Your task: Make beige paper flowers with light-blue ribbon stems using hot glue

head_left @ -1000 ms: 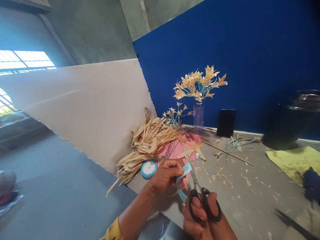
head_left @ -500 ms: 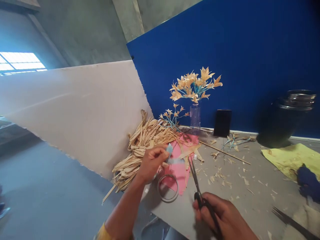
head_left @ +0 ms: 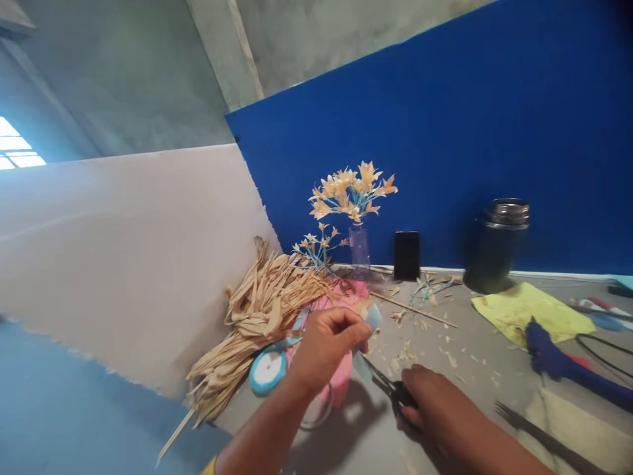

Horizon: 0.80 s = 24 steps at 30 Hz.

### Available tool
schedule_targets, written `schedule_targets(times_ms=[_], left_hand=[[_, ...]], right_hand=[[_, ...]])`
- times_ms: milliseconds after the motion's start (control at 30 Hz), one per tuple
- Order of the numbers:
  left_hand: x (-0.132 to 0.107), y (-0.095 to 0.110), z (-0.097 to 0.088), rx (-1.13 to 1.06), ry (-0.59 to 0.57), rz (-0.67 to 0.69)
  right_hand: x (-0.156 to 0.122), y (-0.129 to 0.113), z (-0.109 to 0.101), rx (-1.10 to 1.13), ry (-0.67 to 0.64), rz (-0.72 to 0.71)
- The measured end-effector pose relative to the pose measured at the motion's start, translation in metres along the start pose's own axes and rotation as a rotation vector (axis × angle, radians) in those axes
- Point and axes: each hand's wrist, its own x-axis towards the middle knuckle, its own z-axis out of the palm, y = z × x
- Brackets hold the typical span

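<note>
My left hand is closed in a pinch on a piece of light blue ribbon, held just above the grey table. My right hand rests low on the table, wrapped round the black handles of a pair of scissors whose blades point up-left toward the ribbon. A light blue ribbon spool lies to the left of my left wrist. A pink sheet lies under my left hand.
A pile of dried straw leaves leans against a white board. A clear vase of straw flowers, a black phone and a dark jar stand along the blue wall. Yellow paper and a dark blue tool lie right.
My right hand lowered the scissors toward the table. My left hand pulled the cut ribbon piece away and now holds it lower. The camera has swung to the right.
</note>
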Motion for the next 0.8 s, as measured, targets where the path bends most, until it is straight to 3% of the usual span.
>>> schedule_targets(times_ms=[133, 233, 333, 433, 467, 600, 800], left_hand=[[0.017, -0.017, 0.034, -0.155, -0.078, -0.120], [0.028, -0.021, 0.045, -0.148, -0.107, -0.139], [0.034, -0.023, 0.052, -0.115, -0.144, -0.167], [0.034, -0.027, 0.059, -0.050, -0.155, -0.177], [0.034, -0.028, 0.061, -0.032, -0.159, -0.174], [0.033, -0.032, 0.068, -0.016, -0.196, -0.163], [0.039, -0.039, 0.077, -0.044, -0.235, -0.206]], right_hand=[[0.006, 0.000, -0.004, 0.007, 0.033, 0.053], [0.006, 0.008, -0.006, 0.180, 0.038, -0.064], [0.000, 0.020, -0.024, 0.582, 0.135, -0.113], [-0.006, 0.030, -0.052, 1.181, 0.189, -0.071], [-0.007, 0.032, -0.060, 1.250, 0.211, -0.080], [-0.008, 0.035, -0.075, 1.047, 0.382, -0.041], [-0.013, 0.051, -0.073, 0.879, 0.537, 0.024]])
